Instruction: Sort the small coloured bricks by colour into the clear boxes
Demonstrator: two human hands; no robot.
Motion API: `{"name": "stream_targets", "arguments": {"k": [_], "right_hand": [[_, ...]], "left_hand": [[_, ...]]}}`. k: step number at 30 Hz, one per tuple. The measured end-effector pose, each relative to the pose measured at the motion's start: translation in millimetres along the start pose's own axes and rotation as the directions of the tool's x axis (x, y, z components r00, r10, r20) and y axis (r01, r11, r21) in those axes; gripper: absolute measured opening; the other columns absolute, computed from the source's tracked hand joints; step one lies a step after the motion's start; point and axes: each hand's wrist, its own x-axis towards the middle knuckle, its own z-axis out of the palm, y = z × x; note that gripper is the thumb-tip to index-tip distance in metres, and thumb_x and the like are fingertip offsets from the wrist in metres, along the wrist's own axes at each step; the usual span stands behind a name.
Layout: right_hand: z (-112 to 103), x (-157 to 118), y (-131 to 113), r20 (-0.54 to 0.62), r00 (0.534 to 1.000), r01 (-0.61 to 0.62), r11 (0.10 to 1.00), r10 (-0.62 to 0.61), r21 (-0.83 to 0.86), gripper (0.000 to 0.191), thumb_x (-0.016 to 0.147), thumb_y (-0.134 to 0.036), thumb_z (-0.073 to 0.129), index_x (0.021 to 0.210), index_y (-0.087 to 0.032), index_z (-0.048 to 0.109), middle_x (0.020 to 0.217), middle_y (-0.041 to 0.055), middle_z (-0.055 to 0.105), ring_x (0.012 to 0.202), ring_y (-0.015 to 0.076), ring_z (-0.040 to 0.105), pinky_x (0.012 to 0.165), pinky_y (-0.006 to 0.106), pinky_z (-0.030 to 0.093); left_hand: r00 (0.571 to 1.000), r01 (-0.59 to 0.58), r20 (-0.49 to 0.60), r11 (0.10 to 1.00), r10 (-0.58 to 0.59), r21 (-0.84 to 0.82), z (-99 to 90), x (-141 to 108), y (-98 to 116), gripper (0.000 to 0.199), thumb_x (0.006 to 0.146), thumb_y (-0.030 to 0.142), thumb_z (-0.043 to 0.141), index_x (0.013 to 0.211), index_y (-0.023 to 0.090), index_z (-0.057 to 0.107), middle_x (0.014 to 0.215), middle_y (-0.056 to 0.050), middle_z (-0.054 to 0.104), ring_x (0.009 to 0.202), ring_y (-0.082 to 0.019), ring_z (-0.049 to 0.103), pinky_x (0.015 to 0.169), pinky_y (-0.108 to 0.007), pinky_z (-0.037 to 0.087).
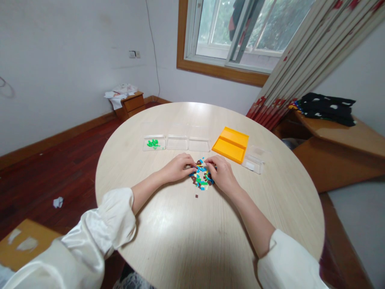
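A loose pile of small blue, green, brown and yellow pieces (202, 181) lies on the round table (180, 224). My left hand (179, 167) touches the pile's left side, fingers bent and close together; what they hold, if anything, is too small to name. On the upper right side, my right hand (221, 171) has its thumb and forefinger pinched near the pieces, with nothing in them that I can make out. One brown piece (196, 196) sits apart, nearer to me. Green pieces (153, 143) lie in the leftmost clear box (144, 147).
Two more clear boxes, a middle one (177, 143) and a right one (199, 145), stand beyond the pile. An open orange case (230, 145) is at the right, beside a small clear box (253, 164). Dark cloth (329, 109) rests on a wooden cabinet (345, 144).
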Motion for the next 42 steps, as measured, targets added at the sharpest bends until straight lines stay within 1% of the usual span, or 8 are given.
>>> {"name": "stream_targets", "arguments": {"k": [5, 14, 21, 27, 30, 33, 38, 42], "right_hand": [[3.4, -1.4, -8.8, 0.012, 0.988, -0.151, 0.955, 0.153, 0.256, 0.014, 0.076, -0.026, 0.055, 0.076, -0.018, 0.066, 0.076, 0.0041, 0.069, 0.065, 0.015, 0.057, 0.065, 0.029, 0.045], [9.8, -2.3, -13.3, 0.122, 0.965, -0.261, 0.8, 0.232, 0.541, 0.022, 0.067, -0.038, 0.066, 0.073, -0.017, 0.068, 0.072, 0.004, 0.069, 0.064, 0.0154, 0.06, 0.064, 0.03, 0.048], [8.0, -2.6, -16.3, 0.156, 0.965, -0.262, 0.786, 0.211, 0.56, 0.021, 0.068, -0.036, 0.065, 0.076, -0.017, 0.069, 0.076, 0.0054, 0.07, 0.07, 0.017, 0.062, 0.068, 0.031, 0.048], [-4.4, -1.3, -12.5, 0.184, 0.971, -0.205, 0.92, 0.15, 0.333, 0.018, 0.074, -0.03, 0.056, 0.078, -0.017, 0.068, 0.077, 0.0044, 0.069, 0.068, 0.0153, 0.058, 0.065, 0.029, 0.044], [-14.4, -1.8, -11.0, 0.301, 0.95, -0.163, 0.959, 0.09, 0.231, 0.014, 0.073, -0.026, 0.057, 0.068, -0.017, 0.066, 0.07, 0.0027, 0.066, 0.066, 0.0142, 0.057, 0.065, 0.028, 0.043], [-23.6, -2.4, -9.7, 0.417, 0.907, -0.141, 0.974, 0.054, 0.179, 0.01, 0.071, -0.024, 0.059, 0.066, -0.017, 0.065, 0.072, 0.0028, 0.065, 0.068, 0.0141, 0.056, 0.065, 0.027, 0.043], [-32.5, -2.6, -7.1, 0.536, 0.844, -0.09, 0.989, 0.014, 0.117, 0.005, 0.068, -0.021, 0.063, 0.07, -0.017, 0.066, 0.077, 0.0035, 0.066, 0.076, 0.0158, 0.058, 0.071, 0.027, 0.043], [-32.8, -3.2, -7.4, 0.554, 0.832, -0.083, 0.995, 0.037, 0.058, 0.006, 0.068, -0.016, 0.063, 0.071, -0.018, 0.068, 0.079, 0.0034, 0.067, 0.077, 0.0162, 0.058, 0.072, 0.027, 0.042]], "left_hand": [[0.999, 0.025, -0.029, 1.0, -0.025, -0.005, -1.6, 1.3, 2.5, 0.008, 0.08, 0.021, 0.06, 0.078, 0.016, 0.066, 0.075, -0.004, 0.065, 0.078, -0.015, 0.057, 0.074, -0.029, 0.045], [0.994, 0.018, -0.106, 0.998, -0.024, -0.054, 0.1, -0.2, 3.5, 0.005, 0.079, 0.021, 0.061, 0.08, 0.017, 0.065, 0.077, -0.003, 0.065, 0.078, -0.015, 0.058, 0.073, -0.029, 0.046], [0.994, -0.026, -0.111, 0.998, 0.019, -0.06, 0.1, -0.7, 4.9, 0.01, 0.081, 0.023, 0.058, 0.077, 0.016, 0.064, 0.076, -0.004, 0.064, 0.078, -0.015, 0.057, 0.073, -0.028, 0.045], [0.986, 0.043, -0.161, 0.999, -0.044, -0.013, -13.1, 0.1, 1.8, 0.017, 0.083, 0.026, 0.05, 0.072, 0.016, 0.06, 0.072, -0.004, 0.06, 0.071, -0.014, 0.053, 0.067, -0.026, 0.043], [0.935, 0.214, -0.304, 0.974, -0.183, 0.07, -29.7, 0.7, -12.3, 0.016, 0.08, 0.023, 0.047, 0.067, 0.016, 0.054, 0.066, -0.001, 0.055, 0.064, -0.013, 0.048, 0.063, -0.026, 0.04], [0.811, 0.44, -0.48, 0.889, -0.334, 0.126, -50.3, -0.6, -35.7, 0.017, 0.078, 0.02, 0.044, 0.062, 0.017, 0.048, 0.062, 0.0, 0.051, 0.06, -0.012, 0.044, 0.06, -0.025, 0.037], [0.67, 0.677, -0.547, 0.716, -0.502, 0.172, -78.9, -9.7, -74.5, 0.019, 0.08, 0.024, 0.042, 0.065, 0.016, 0.051, 0.067, -0.003, 0.056, 0.063, -0.014, 0.048, 0.062, -0.026, 0.037], [0.613, 0.764, -0.592, 0.583, -0.524, 0.276, -87.9, -18.4, -87.5, 0.018, 0.078, 0.025, 0.043, 0.068, 0.016, 0.056, 0.076, -0.007, 0.062, 0.071, -0.018, 0.054, 0.067, -0.028, 0.039]]}}
